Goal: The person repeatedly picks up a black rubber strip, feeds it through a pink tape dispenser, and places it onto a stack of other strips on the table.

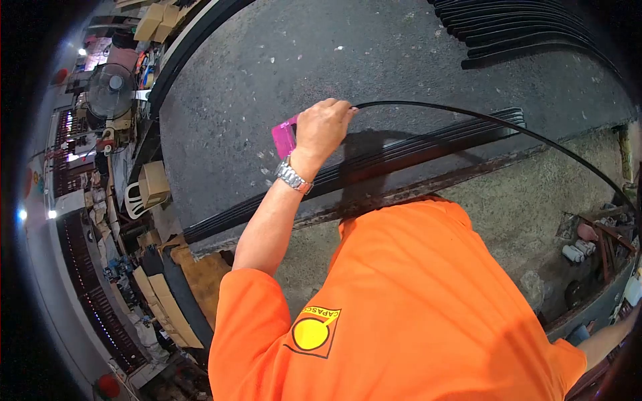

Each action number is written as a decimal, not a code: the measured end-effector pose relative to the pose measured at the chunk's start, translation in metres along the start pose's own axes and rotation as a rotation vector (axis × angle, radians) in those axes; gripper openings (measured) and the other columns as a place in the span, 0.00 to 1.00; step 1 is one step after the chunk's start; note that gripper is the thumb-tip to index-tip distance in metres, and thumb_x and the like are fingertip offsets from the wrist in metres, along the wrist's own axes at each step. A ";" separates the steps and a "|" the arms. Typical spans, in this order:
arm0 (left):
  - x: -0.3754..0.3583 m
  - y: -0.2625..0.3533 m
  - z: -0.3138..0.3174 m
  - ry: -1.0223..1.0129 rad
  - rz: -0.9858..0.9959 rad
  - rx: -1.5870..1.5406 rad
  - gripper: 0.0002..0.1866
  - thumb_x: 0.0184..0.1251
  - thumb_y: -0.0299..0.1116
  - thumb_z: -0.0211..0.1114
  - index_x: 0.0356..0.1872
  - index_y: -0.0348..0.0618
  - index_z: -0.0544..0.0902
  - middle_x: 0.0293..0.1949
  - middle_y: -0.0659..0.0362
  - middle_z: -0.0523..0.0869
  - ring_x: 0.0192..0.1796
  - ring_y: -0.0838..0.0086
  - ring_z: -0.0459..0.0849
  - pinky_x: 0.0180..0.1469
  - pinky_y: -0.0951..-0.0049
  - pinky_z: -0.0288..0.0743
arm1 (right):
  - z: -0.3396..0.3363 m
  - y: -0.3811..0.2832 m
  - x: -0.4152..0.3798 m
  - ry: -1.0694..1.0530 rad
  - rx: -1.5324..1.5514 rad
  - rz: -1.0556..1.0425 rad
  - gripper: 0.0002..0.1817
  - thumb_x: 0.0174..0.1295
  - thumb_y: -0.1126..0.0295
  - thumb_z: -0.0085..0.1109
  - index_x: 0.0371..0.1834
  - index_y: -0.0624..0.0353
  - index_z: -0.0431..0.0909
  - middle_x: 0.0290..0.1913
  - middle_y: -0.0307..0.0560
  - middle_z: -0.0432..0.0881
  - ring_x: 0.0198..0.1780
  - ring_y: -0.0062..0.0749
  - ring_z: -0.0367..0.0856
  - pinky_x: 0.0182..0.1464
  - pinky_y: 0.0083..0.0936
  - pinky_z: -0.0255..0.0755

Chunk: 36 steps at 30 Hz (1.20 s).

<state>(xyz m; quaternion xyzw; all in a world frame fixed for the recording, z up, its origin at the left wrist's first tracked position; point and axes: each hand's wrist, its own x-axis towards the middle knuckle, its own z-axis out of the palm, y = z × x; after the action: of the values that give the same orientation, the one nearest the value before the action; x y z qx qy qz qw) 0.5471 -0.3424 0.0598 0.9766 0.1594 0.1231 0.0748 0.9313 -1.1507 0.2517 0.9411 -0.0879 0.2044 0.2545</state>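
Note:
My left hand [324, 125], with a metal watch at the wrist, is closed around the near end of a long thin black strip [455, 109] above the dark table. A bright pink plastic piece [284, 137] shows beside the palm, partly covered by the hand. From my fingers the strip bows up and then down to the far right edge of the view. My right forearm [608, 341] reaches to the right edge, and its hand lies outside the picture. Under my left wrist, a bundle of dark strips [414, 154] rests along the table's near edge.
More black strips [528, 30] are stacked at the table's [267, 80] far right. A fan [114, 83], a white chair [134, 200] and cardboard boxes [155, 184] stand to the left. Scrap pieces and white containers [578, 252] lie on the floor at the right.

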 end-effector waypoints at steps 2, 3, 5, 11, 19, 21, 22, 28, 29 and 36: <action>0.005 0.006 -0.001 0.002 0.021 -0.031 0.10 0.68 0.40 0.70 0.38 0.46 0.91 0.32 0.55 0.89 0.34 0.58 0.89 0.36 0.61 0.81 | -0.009 0.007 0.001 0.023 0.004 0.013 0.20 0.68 0.56 0.64 0.57 0.56 0.86 0.50 0.57 0.89 0.51 0.52 0.89 0.52 0.46 0.82; 0.005 0.006 -0.004 0.062 0.014 -0.057 0.09 0.67 0.41 0.71 0.34 0.47 0.88 0.30 0.57 0.87 0.33 0.58 0.88 0.35 0.59 0.82 | -0.016 0.012 0.001 0.032 0.003 0.017 0.20 0.68 0.56 0.64 0.57 0.56 0.86 0.50 0.57 0.89 0.50 0.52 0.89 0.52 0.46 0.82; 0.006 -0.003 -0.020 0.115 -0.001 -0.105 0.08 0.67 0.39 0.71 0.34 0.46 0.88 0.31 0.56 0.88 0.34 0.57 0.89 0.36 0.59 0.82 | -0.026 0.019 0.004 0.057 0.006 0.023 0.20 0.68 0.56 0.64 0.56 0.57 0.86 0.50 0.57 0.89 0.50 0.52 0.89 0.52 0.46 0.82; -0.017 -0.046 -0.064 0.101 -0.219 -0.345 0.08 0.65 0.31 0.74 0.39 0.37 0.89 0.31 0.48 0.89 0.31 0.62 0.89 0.35 0.67 0.80 | -0.050 0.033 0.009 0.113 0.021 0.042 0.20 0.68 0.57 0.64 0.56 0.57 0.86 0.49 0.57 0.89 0.50 0.52 0.88 0.52 0.45 0.81; -0.049 -0.064 -0.051 0.190 -0.317 -0.428 0.08 0.67 0.28 0.74 0.43 0.34 0.89 0.33 0.50 0.91 0.32 0.73 0.88 0.36 0.74 0.79 | -0.082 0.043 0.017 0.184 0.037 0.044 0.20 0.68 0.57 0.64 0.55 0.58 0.86 0.49 0.57 0.89 0.50 0.52 0.88 0.53 0.45 0.81; -0.052 -0.066 -0.050 0.206 -0.307 -0.434 0.08 0.67 0.27 0.74 0.43 0.34 0.89 0.33 0.50 0.91 0.32 0.74 0.88 0.36 0.74 0.79 | -0.089 0.044 0.019 0.198 0.044 0.042 0.20 0.68 0.57 0.64 0.55 0.58 0.86 0.49 0.57 0.89 0.50 0.52 0.88 0.53 0.45 0.81; -0.054 -0.067 -0.049 0.215 -0.303 -0.437 0.08 0.67 0.27 0.74 0.43 0.34 0.89 0.33 0.50 0.91 0.32 0.75 0.88 0.36 0.74 0.79 | -0.093 0.043 0.021 0.208 0.047 0.040 0.20 0.68 0.57 0.64 0.55 0.59 0.86 0.49 0.57 0.89 0.50 0.52 0.88 0.53 0.45 0.81; -0.065 -0.067 -0.045 0.270 -0.363 -0.543 0.08 0.67 0.26 0.73 0.43 0.33 0.88 0.31 0.53 0.91 0.33 0.80 0.86 0.35 0.75 0.78 | -0.115 0.046 0.029 0.261 0.067 0.032 0.19 0.68 0.57 0.64 0.54 0.59 0.86 0.49 0.57 0.89 0.49 0.52 0.88 0.53 0.44 0.80; -0.067 -0.069 -0.043 0.273 -0.378 -0.574 0.08 0.67 0.27 0.73 0.43 0.33 0.88 0.29 0.57 0.89 0.32 0.83 0.83 0.35 0.76 0.76 | -0.120 0.048 0.030 0.271 0.068 0.033 0.19 0.68 0.58 0.64 0.54 0.59 0.86 0.49 0.57 0.89 0.49 0.52 0.88 0.54 0.44 0.80; -0.063 -0.074 -0.001 0.402 -0.572 -1.016 0.10 0.72 0.32 0.72 0.45 0.34 0.89 0.31 0.65 0.87 0.34 0.85 0.82 0.38 0.79 0.79 | -0.156 0.056 0.034 0.351 0.078 0.029 0.19 0.68 0.58 0.64 0.54 0.60 0.86 0.48 0.58 0.89 0.49 0.53 0.87 0.54 0.44 0.80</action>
<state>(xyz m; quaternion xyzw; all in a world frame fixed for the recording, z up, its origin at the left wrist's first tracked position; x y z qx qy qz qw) 0.4675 -0.2938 0.0336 0.6951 0.3474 0.3405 0.5293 0.8940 -1.1202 0.4137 0.8989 -0.0477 0.3723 0.2260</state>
